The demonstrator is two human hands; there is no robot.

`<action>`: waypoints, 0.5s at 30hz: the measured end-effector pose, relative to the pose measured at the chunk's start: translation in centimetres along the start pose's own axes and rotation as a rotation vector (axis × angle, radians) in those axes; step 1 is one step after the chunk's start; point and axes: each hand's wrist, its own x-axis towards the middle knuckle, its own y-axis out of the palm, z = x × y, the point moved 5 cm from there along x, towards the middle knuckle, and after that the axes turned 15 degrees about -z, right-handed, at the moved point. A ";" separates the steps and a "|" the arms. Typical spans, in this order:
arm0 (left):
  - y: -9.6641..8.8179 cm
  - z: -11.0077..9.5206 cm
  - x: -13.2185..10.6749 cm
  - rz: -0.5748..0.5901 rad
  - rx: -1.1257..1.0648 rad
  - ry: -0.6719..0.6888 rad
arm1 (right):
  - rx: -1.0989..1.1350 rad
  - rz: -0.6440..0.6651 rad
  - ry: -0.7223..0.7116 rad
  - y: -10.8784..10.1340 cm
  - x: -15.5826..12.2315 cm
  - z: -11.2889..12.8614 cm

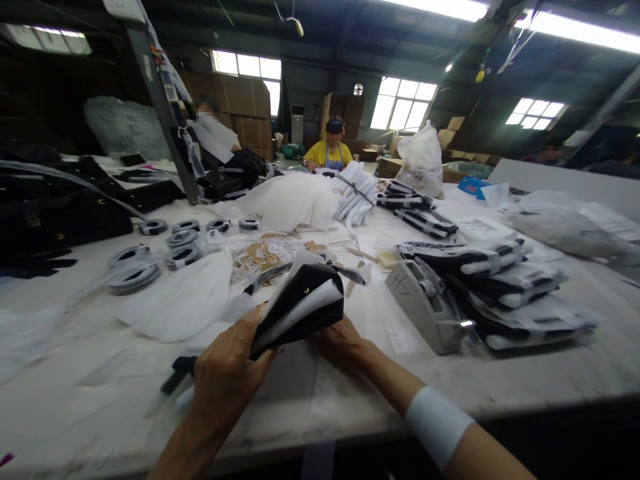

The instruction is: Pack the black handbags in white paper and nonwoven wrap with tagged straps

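Note:
A small black bag [303, 303] is held up above the table, tilted, with white foam sheet [313, 307] showing along its side and a small gold stud on it. My left hand [233, 360] grips its left end, thumb on the near side. Under its right end is my right hand [340, 340], whose fingers are mostly hidden behind the bag. A wrapped strap [267, 275] sticks out beyond the bag. Beside my left hand lies a dark-handled tool [177, 373], partly covered by that hand.
Right of the bag stands a grey tape dispenser [423, 307], near stacked wrapped black bags [520, 287]. Several coiled grey straps [183, 257] lie left, near white sheets [180, 300]. Small tags [265, 257] are piled ahead. A co-worker in yellow [327, 155] sits across the white table [100, 427].

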 end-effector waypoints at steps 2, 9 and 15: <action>0.0 0.0 -0.2 0.003 0.003 0.003 | 0.013 -0.034 0.016 0.0 0.8 -0.5; -0.4 1.2 0.1 -0.009 0.050 -0.094 | -0.156 -0.186 0.341 -3.0 2.1 -6.9; -0.3 0.8 0.0 0.016 0.062 -0.079 | -0.149 -0.059 0.427 -2.3 4.2 -7.9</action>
